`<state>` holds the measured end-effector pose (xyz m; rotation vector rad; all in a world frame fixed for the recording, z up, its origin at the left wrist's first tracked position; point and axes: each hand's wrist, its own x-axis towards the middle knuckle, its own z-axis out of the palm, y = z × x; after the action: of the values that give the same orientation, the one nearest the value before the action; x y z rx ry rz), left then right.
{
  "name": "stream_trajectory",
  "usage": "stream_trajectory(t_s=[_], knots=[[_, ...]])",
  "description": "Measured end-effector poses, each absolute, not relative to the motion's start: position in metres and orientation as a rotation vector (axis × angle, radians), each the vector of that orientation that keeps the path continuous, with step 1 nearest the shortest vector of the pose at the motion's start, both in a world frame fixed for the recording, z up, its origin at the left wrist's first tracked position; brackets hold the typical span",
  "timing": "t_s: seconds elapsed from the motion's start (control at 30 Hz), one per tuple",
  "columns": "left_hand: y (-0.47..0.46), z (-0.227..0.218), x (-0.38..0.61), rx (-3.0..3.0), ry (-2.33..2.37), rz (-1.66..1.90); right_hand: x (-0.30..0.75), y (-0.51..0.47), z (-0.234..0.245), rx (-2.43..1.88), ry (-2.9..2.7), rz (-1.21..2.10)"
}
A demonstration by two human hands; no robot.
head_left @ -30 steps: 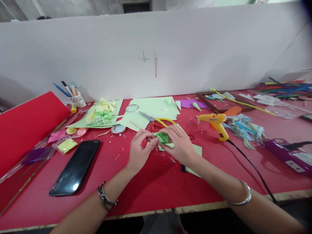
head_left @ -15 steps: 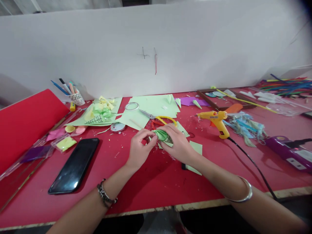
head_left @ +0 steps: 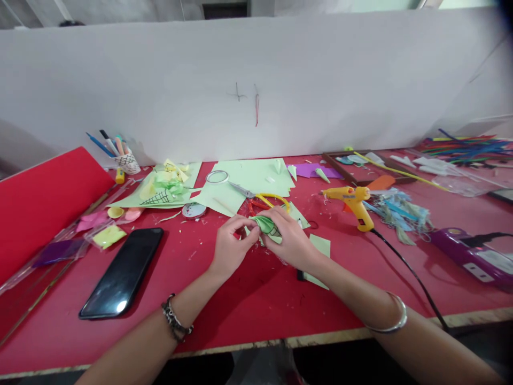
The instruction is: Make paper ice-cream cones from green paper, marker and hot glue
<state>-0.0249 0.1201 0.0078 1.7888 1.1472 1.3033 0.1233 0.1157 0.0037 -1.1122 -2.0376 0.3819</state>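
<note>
A: Where is the green wrap (head_left: 267,224)?
B: In both hands, over the red tabletop (head_left: 240,315). Take it as the clock's centre, twelve being straight ahead of the person. I can't tell whether it touches the tabletop.
A: What is the left hand (head_left: 229,248) doing?
B: It sits at about eight, thumb and fingertips closed in a pinch at the wrap's left end.
A: And the right hand (head_left: 294,240)?
B: At about four, curled around the other end, gripping it. Pale folds show between the hands, and black lattice lines show beside the right fingers. The rest is hidden.
A: What lies nearest?
B: The scissors (head_left: 270,201), at twelve, just beyond the fingers, blades pointing towards ten. Past them, also around twelve, are the green sheets (head_left: 252,168).
A: Anything to the right?
B: The glue gun (head_left: 355,202), between two and three, its nozzle turned towards nine. The lace (head_left: 404,211) is just beyond it, near three, and the purple socket box (head_left: 473,256) farther out, slightly past three.
A: And to the left?
B: The phone (head_left: 124,275) lies flat between eight and nine, its screen up. A patterned cup (head_left: 128,163) of pens stands near ten, well apart from the hands.
</note>
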Motion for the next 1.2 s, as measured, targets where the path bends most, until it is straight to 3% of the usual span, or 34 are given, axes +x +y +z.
stream_trajectory(t_s=[0.5, 1.2], knots=[[0.1157, 0.0077, -0.024, 2.013, 1.055, 1.285, 0.1225, 0.116, 0.0092, -1.056, -1.959, 0.582], [0.1125, 0.0108, -0.0256, 2.131, 1.05, 1.38, 0.1251, 0.114, 0.0117, -0.999, -1.952, 0.433]])
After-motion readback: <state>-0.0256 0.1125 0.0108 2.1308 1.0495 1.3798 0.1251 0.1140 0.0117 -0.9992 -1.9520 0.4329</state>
